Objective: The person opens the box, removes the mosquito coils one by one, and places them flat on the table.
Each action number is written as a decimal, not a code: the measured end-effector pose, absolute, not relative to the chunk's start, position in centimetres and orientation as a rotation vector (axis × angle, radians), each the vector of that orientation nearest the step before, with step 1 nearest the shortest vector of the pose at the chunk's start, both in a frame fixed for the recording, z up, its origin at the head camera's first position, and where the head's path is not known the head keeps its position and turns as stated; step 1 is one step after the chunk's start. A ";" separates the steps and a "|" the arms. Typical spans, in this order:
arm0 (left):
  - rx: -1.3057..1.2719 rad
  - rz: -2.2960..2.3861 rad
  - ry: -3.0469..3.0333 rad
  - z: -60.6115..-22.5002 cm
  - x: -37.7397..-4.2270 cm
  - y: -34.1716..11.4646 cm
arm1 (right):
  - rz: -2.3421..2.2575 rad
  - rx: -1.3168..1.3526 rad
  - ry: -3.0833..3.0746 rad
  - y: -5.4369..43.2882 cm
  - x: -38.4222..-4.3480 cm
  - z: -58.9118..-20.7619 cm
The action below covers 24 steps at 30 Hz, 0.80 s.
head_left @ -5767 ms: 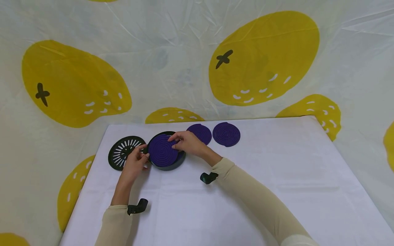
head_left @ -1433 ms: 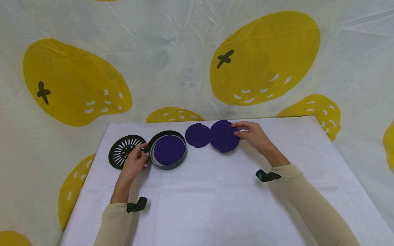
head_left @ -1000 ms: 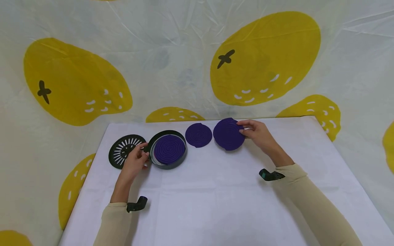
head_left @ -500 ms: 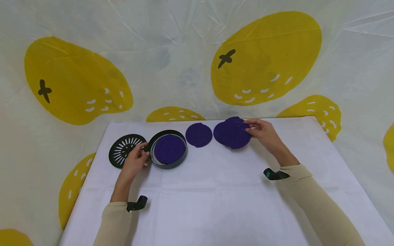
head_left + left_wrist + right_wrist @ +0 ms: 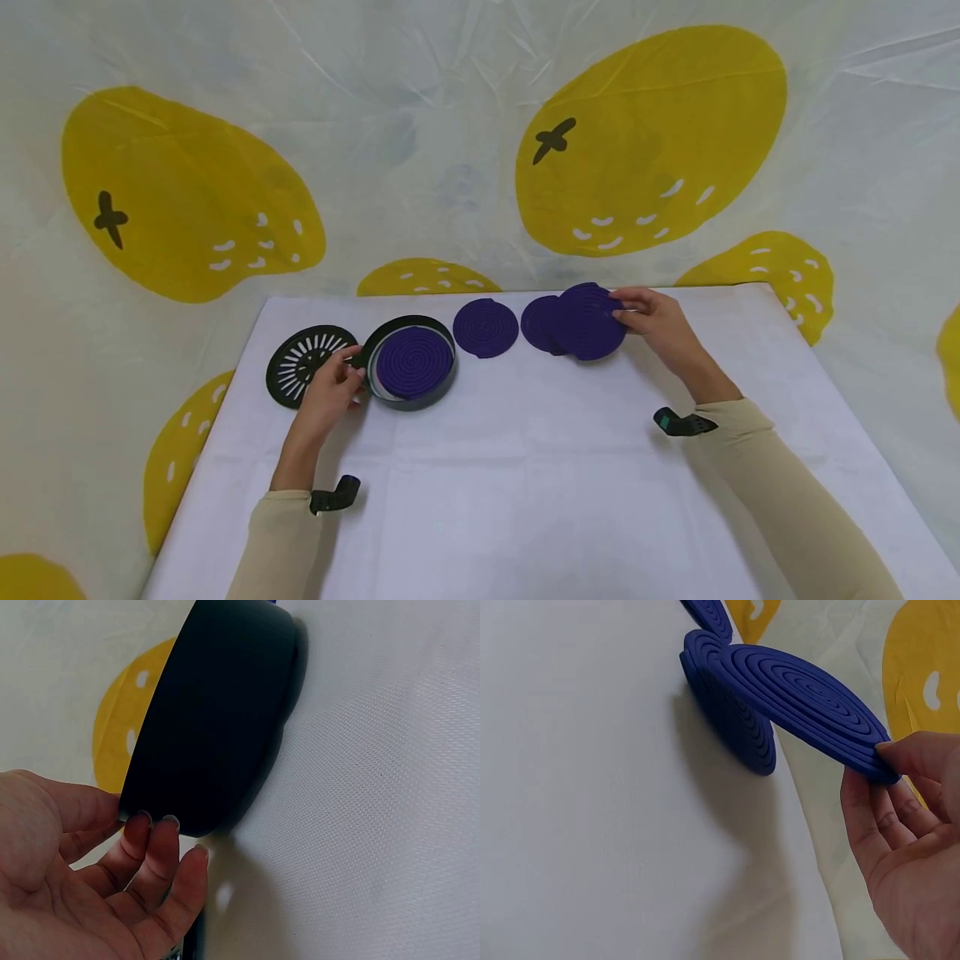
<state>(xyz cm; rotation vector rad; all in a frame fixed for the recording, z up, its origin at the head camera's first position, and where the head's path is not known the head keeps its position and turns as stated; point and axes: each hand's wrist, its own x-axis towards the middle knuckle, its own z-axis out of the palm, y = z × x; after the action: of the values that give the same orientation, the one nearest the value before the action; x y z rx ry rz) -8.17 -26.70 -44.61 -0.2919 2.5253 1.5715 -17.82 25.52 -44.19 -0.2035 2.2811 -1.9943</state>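
Observation:
My left hand [image 5: 328, 385] grips the left edge of a dark round container [image 5: 405, 405], its fingertips at the wall in the left wrist view. Inside that container lies a purple spiral-ribbed coaster [image 5: 415, 362]. My right hand [image 5: 663, 327] pinches another purple coaster [image 5: 810, 705] by its edge, thumb on top and fingers beneath. The held coaster is raised above the white cloth and partly covers a purple coaster [image 5: 537, 323] lying flat. Between that one and the container lies one more flat purple coaster [image 5: 485, 328].
A black slotted disc [image 5: 288, 367] lies at the left, partly hidden behind my left hand. The white tablecloth [image 5: 495, 500] spreads across the table, and a curtain [image 5: 420, 150] with yellow fruit prints hangs along its back edge.
My right hand has taken a coaster from over the container and carried it right, past the two coasters lying flat. My left hand stays at the container.

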 end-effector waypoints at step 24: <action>-0.273 1.590 2.508 -44.0 -8.0 -26.6 | -2.060 -0.027 2.231 28.4 -18.3 -45.2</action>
<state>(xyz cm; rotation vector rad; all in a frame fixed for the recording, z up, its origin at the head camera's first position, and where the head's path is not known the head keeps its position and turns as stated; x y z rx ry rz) -8.04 -26.59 -44.03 -0.2726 2.5080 1.5905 -18.29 28.42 -45.18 -0.0272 2.2307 -2.0604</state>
